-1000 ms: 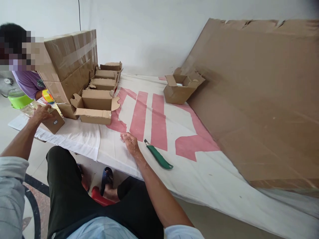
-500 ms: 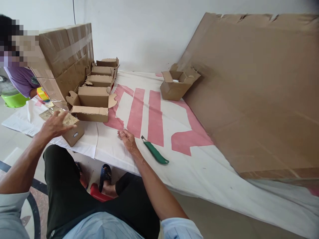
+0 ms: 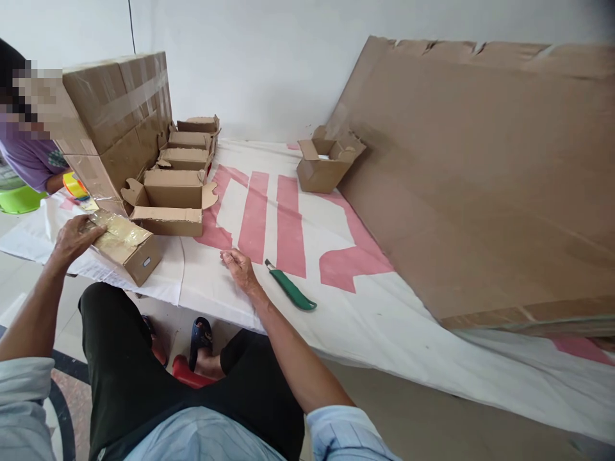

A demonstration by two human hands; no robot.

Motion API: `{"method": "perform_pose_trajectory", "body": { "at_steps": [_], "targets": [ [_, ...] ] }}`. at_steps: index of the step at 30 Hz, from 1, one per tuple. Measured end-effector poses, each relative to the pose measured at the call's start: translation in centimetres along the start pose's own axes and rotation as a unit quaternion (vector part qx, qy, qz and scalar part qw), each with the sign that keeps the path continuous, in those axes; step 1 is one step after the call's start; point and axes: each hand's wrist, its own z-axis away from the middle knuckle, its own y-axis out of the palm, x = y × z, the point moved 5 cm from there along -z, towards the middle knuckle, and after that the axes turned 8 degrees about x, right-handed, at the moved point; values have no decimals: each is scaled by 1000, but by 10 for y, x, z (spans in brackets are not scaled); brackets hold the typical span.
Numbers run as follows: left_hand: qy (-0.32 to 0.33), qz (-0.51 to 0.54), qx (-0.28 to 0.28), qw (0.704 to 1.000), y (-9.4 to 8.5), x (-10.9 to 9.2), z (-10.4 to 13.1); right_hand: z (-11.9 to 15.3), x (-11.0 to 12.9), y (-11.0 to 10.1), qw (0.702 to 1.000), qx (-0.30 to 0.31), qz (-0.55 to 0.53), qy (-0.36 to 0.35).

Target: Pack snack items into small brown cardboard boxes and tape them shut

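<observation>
A closed cardboard box (image 3: 139, 256) with shiny clear tape along its top lies at the table's near left edge. My left hand (image 3: 75, 242) grips its left end, the fingers bent over the top edge. On the cloth to the right rests my right hand (image 3: 240, 269), its fingers curled together; whether anything small is between them is hidden. Just right of that hand lies a green-handled utility knife (image 3: 292, 289), its short blade pointing away from me. Behind the taped box stands an open cardboard box (image 3: 168, 225) with its flaps spread.
Several more open boxes (image 3: 185, 155) line a stack of taped cartons (image 3: 108, 105). Another open box (image 3: 321, 176) stands against a large leaning cardboard sheet (image 3: 480, 179). A white and pink cloth (image 3: 254, 291) covers the table. At far left, a person in a purple sleeve (image 3: 24, 150) is near a yellow tape roll (image 3: 74, 186).
My left hand has slid left from over the taped box's top to its left end, uncovering the tape. My right hand has stayed in place on the cloth. The view has turned slightly right.
</observation>
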Motion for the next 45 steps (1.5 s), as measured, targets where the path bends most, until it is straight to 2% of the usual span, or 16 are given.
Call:
{"method": "perform_pose_trajectory", "body": {
  "at_steps": [4, 9, 14, 18, 21, 24, 27, 32, 36, 39, 45],
  "targets": [
    [-19, -64, 38, 997, 13, -16, 27, -1, 2, 0, 1000, 8, 7, -3],
    [38, -62, 45, 996, 40, -39, 68, -4, 8, -1, 1000, 18, 11, 0],
    [103, -5, 59, 993, 70, -67, 99, 5, 20, -4, 999, -3, -35, 14],
    [139, 57, 83, 985, 90, -87, 114, 20, 43, -7, 997, -12, -70, -7],
    [158, 112, 92, 977, 103, -94, 122, 31, 63, -10, 998, -5, -55, -33],
    [169, 174, 86, 966, 114, -95, 126, 40, 74, -15, 999, -15, -25, -31],
    [171, 231, 81, 954, 119, -93, 125, 46, 80, -16, 999, -7, -16, -29],
    [149, 283, 96, 943, 118, -94, 119, 53, 95, -16, 998, -13, -21, -65],
    [140, 298, 99, 939, 118, -95, 122, 54, 105, -19, 996, -32, 41, -72],
    [128, 312, 90, 937, 120, -94, 126, 53, 105, -18, 994, -30, 81, -71],
    [117, 329, 90, 933, 122, -93, 133, 55, 96, -13, 993, -31, 88, -65]
  ]
}}
